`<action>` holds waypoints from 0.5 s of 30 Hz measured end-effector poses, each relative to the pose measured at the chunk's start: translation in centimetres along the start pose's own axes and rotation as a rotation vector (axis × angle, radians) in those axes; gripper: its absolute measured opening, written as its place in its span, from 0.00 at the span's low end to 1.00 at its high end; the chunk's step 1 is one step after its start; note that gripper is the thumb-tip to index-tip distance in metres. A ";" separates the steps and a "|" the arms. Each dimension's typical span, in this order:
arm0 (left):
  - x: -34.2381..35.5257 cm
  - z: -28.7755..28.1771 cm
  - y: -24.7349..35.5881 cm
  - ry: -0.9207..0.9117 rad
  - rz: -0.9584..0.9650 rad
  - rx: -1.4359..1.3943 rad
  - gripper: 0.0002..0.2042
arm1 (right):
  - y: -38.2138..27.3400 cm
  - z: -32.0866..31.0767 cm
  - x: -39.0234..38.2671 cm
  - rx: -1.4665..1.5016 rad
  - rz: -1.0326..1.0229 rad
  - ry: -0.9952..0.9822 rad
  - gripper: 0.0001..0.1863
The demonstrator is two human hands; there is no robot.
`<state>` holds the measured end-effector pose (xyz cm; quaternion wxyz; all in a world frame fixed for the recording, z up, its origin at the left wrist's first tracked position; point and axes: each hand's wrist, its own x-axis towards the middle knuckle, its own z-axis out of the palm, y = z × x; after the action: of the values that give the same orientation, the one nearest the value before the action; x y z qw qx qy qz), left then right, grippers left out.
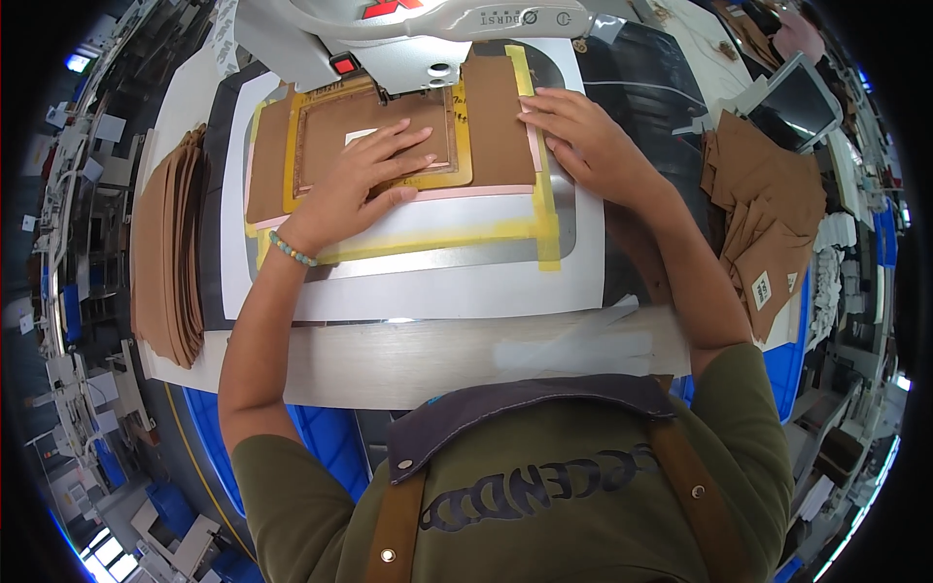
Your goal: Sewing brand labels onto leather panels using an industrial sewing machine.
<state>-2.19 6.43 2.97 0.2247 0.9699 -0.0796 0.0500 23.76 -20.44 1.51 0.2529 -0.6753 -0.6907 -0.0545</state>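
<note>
A brown fabric panel (498,126) lies on a metal plate (428,257) under the white head of a sewing machine (408,49). On the panel rests a yellow rectangular frame (464,146), and a small white label (360,136) shows inside it. My left hand (360,180) lies flat across the frame and the fabric within, fingers spread, covering the frame's lower left. At the panel's right edge, my right hand (598,141) rests with fingers stretched out, the fingertips touching the edge by the yellow tape (547,223). Neither hand grips anything.
A stack of brown fabric panels (170,253) stands at the table's left. To the right lie loose brown pieces (768,204), some with white labels, below a small screen (797,102). Blue bins (326,442) show under the table's near edge.
</note>
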 end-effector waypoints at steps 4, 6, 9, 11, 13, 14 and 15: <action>1.1 -0.5 -1.0 -0.005 0.010 0.016 0.21 | 0.7 0.4 -0.2 -0.001 0.032 0.007 0.21; 1.6 -0.5 -1.6 0.005 0.024 0.027 0.21 | 0.8 0.4 -0.1 -0.021 0.031 0.029 0.20; 2.4 -0.8 -2.4 0.001 0.015 0.035 0.21 | 1.3 0.4 -0.1 -0.025 0.038 0.045 0.19; 2.9 -1.1 -2.9 -0.004 0.012 0.033 0.21 | 1.6 0.3 -0.1 -0.020 0.043 0.046 0.19; 3.5 -1.3 -3.2 -0.008 0.010 0.034 0.21 | 1.8 0.2 -0.1 -0.016 0.048 0.050 0.18; 3.8 -1.4 -3.3 0.008 -0.015 0.035 0.20 | 1.8 0.2 0.0 -0.010 0.051 0.051 0.18; 4.0 -1.5 -3.5 0.025 -0.039 0.038 0.19 | 1.8 0.2 0.1 -0.005 0.051 0.054 0.17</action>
<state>2.28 9.68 3.32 0.2083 0.9746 -0.0570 0.0590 25.45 -20.11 0.92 0.2711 -0.6917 -0.6659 -0.0680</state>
